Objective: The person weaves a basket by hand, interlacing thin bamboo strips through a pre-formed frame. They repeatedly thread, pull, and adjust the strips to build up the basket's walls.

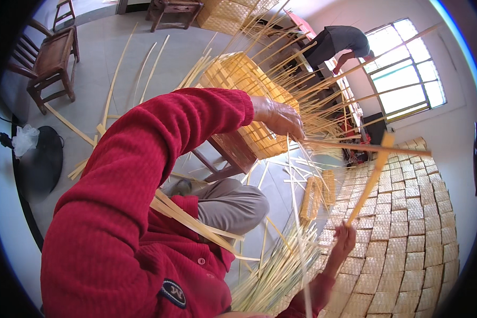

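Observation:
A half-woven bamboo basket (pixel 233 74), long splints radiating from it, rests on a wooden stool (pixel 228 148). My left hand (pixel 279 119), in a red sleeve, is closed at the basket's right side by a long strip (pixel 323 144) that extends rightward; its fingertips are partly hidden, so what exactly it grips is unclear. Lower right, my right hand (pixel 343 238) grips a flat bamboo strip (pixel 371 185) that points upward and crosses the long strip near its top. Loose pale strips (pixel 196 222) lie across my lap.
A person (pixel 339 47) in dark clothing bends by a window (pixel 408 69). Wooden chairs (pixel 53 58) and a black stand base (pixel 37 164) are at left. Stacked woven pieces (pixel 397 228) cover the lower right, beside bundled splints (pixel 270 275). A large woven box (pixel 217 16) stands behind.

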The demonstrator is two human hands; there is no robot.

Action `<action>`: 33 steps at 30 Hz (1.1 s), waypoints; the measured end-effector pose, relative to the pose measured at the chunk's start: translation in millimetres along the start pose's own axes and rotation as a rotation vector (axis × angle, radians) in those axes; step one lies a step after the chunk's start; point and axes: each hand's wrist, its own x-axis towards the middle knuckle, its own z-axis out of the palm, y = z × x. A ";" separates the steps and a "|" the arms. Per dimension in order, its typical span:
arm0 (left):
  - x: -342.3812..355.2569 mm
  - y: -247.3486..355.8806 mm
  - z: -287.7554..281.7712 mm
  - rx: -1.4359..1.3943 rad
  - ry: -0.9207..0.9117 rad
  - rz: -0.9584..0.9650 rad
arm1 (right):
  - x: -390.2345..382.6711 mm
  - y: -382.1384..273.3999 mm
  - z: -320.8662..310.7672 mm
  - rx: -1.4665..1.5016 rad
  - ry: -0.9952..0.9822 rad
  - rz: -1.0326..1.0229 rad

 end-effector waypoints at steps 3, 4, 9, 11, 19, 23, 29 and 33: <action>1.5 0.0 1.8 0.025 -0.027 -0.015 | 43.0 -20.1 44.8 0.065 -0.161 -0.057; 0.5 1.9 3.5 -0.012 0.017 0.016 | 59.4 -23.8 64.3 0.187 -0.187 -0.057; 1.0 8.7 7.6 -0.052 0.043 0.022 | 126.5 -45.3 126.7 -0.066 -0.399 -0.232; -8.2 11.6 8.0 -0.048 0.002 -0.024 | 128.7 -51.9 168.9 -0.171 -0.378 -0.342; 0.3 -1.1 9.2 0.013 0.016 0.008 | 159.4 14.2 239.2 -0.368 -0.365 -0.511; 7.2 -33.5 -35.4 0.124 0.229 -0.012 | 145.6 21.6 259.5 -0.425 -0.332 -0.593; -77.4 -81.7 -151.9 -0.339 1.073 -0.389 | 136.8 20.7 275.5 -0.358 -0.352 -0.389; -135.6 -37.2 -131.9 0.207 1.488 -0.537 | 133.3 34.6 254.7 -0.410 -0.344 -0.394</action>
